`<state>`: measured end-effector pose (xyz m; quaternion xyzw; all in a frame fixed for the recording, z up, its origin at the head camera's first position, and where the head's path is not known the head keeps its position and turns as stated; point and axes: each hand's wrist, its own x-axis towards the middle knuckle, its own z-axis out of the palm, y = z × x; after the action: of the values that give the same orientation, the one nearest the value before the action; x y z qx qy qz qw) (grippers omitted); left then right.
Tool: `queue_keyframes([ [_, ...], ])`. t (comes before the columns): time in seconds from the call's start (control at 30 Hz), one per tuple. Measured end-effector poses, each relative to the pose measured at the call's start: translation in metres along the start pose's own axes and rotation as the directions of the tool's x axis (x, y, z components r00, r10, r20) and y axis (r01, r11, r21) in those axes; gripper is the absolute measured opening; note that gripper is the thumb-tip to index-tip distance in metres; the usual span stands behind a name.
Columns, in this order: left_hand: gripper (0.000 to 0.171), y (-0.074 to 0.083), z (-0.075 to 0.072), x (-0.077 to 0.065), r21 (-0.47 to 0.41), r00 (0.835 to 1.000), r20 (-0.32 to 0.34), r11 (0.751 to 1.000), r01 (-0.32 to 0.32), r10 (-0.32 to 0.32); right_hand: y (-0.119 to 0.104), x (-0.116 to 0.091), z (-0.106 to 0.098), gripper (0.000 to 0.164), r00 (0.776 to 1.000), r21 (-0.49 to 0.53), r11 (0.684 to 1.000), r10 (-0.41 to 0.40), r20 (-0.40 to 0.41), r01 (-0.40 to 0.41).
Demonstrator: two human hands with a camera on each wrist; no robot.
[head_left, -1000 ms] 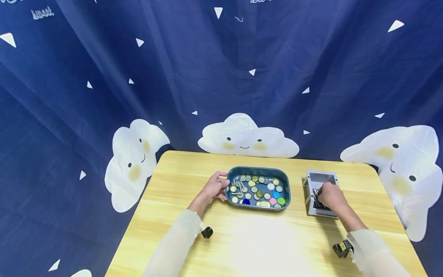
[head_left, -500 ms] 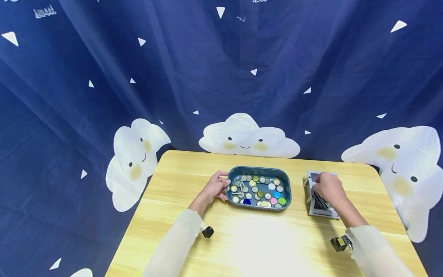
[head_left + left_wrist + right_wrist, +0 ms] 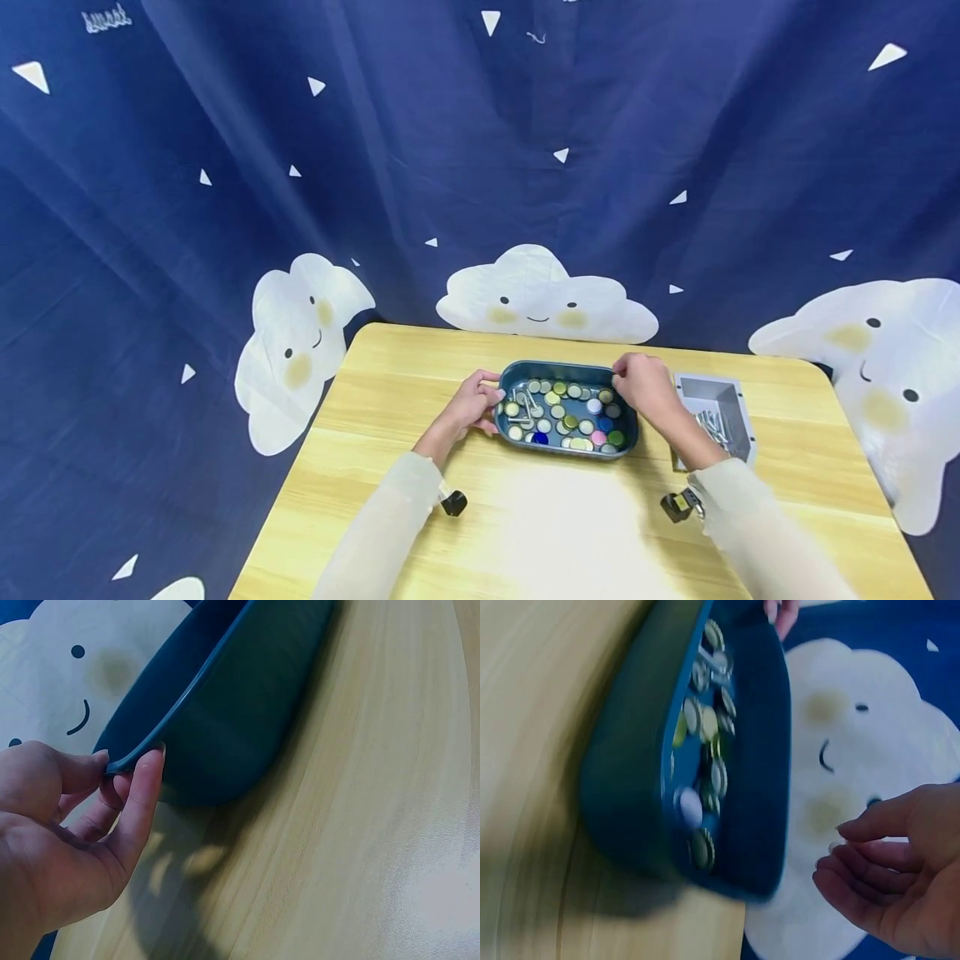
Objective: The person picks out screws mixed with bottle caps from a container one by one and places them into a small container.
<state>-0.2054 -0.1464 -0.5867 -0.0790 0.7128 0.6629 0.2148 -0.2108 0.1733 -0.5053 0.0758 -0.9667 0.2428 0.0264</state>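
Observation:
A dark blue-green tray (image 3: 566, 452) holds many round bottle caps (image 3: 571, 422) and several silvery screws (image 3: 532, 403) at its left end. My left hand (image 3: 474, 402) grips the tray's left end; in the left wrist view the thumb is over the rim (image 3: 196, 679) and fingers are beneath it. Beside the tray's right end is my right hand (image 3: 647, 388), raised near the rim. In the right wrist view its thumb and fingertips pinch a small pale thing (image 3: 835, 846), mostly hidden by the fingers.
A grey open box (image 3: 705, 388) stands right of the tray, partly behind the right forearm, with silvery screws (image 3: 712, 423) inside. The wooden table (image 3: 420, 342) ends at a blue curtain (image 3: 405, 167) with cloud prints. Each wrist wears a small black camera (image 3: 454, 502).
My right hand has risen out of the grey box and moved left to the tray's right end, uncovering the screws in the box. The left hand has kept its grip on the tray.

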Motion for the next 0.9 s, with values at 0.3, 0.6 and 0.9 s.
queue_keyframes([
  [0.3, 0.043, -0.001, -0.001, 0.001, -0.004, 1.0, 0.0, 1.0, -0.006, 0.006, -0.029, 0.029, 0.043, 0.021, 0.985, 0.119, 0.992, -0.054, 0.166, 0.034],
  [0.6, 0.041, -0.002, 0.0, 0.0, -0.005, 1.0, 0.007, 1.0, -0.009, 0.009, -0.048, 0.045, 0.085, 0.017, 0.962, 0.174, 0.985, -0.058, 0.268, 0.011],
  [0.9, 0.04, -0.005, -0.003, 0.003, -0.009, 1.0, 0.012, 1.0, -0.015, 0.015, -0.066, 0.05, 0.117, 0.006, 0.947, 0.112, 0.993, -0.056, 0.315, 0.021],
])
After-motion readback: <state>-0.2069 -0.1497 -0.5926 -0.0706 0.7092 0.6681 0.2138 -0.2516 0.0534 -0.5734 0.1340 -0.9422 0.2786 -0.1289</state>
